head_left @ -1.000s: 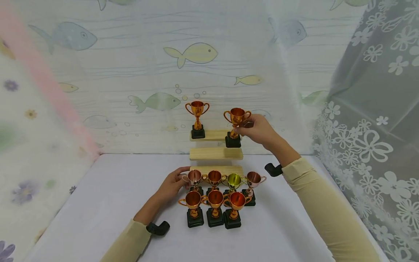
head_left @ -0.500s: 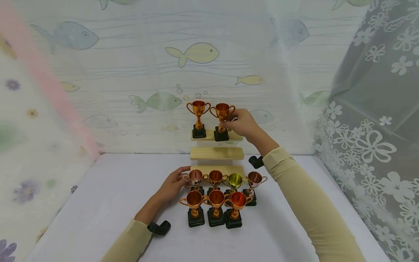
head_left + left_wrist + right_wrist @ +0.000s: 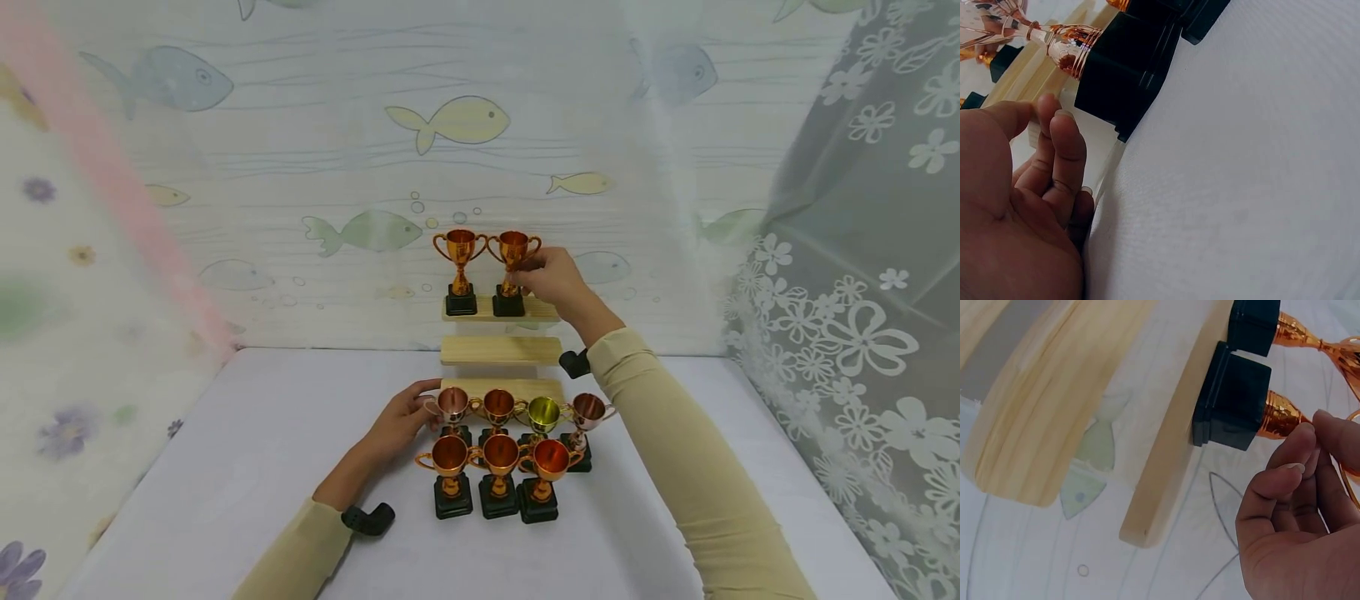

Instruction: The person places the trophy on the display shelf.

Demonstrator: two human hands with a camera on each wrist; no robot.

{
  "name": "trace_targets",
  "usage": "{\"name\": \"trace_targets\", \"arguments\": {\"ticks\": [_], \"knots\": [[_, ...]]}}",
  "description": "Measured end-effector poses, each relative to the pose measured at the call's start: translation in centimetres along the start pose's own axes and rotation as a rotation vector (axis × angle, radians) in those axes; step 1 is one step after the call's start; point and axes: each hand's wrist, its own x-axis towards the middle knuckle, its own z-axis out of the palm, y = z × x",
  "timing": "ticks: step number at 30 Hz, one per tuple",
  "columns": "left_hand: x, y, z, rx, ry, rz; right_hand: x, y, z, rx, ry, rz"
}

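A wooden three-step stand (image 3: 500, 350) is at the back of the white table (image 3: 225, 467). On its top step (image 3: 1172, 456) stand two orange trophies with black bases. My right hand (image 3: 528, 272) pinches the stem of the right one (image 3: 513, 250), whose base (image 3: 1233, 403) sits flat on the step, next to the left trophy (image 3: 460, 268). My left hand (image 3: 429, 406) rests on the table with loosely curled fingers (image 3: 1063, 134), touching the rose-coloured trophy (image 3: 452, 407) at the left end of the back row.
Several small trophies stand in two rows in front of the stand, among them a green one (image 3: 543, 414) and a red one (image 3: 548, 467). The middle and bottom steps are bare. Fish-print sheeting hangs behind, and a lace curtain (image 3: 862, 292) on the right.
My right hand carried the orange trophy left from the right end of the top step and set it beside the first one. The left hand stayed put.
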Motion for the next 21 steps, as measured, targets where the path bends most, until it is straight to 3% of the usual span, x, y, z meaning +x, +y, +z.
{"name": "trace_targets", "arguments": {"ticks": [12, 21], "knots": [[-0.2, 0.3, 0.0, 0.068, 0.016, 0.039, 0.0, 0.0, 0.8, 0.032, -0.003, -0.024], [-0.4, 0.3, 0.2, 0.081, 0.027, 0.021, -1.0, 0.6, -0.4, -0.092, -0.071, -0.066]]}}
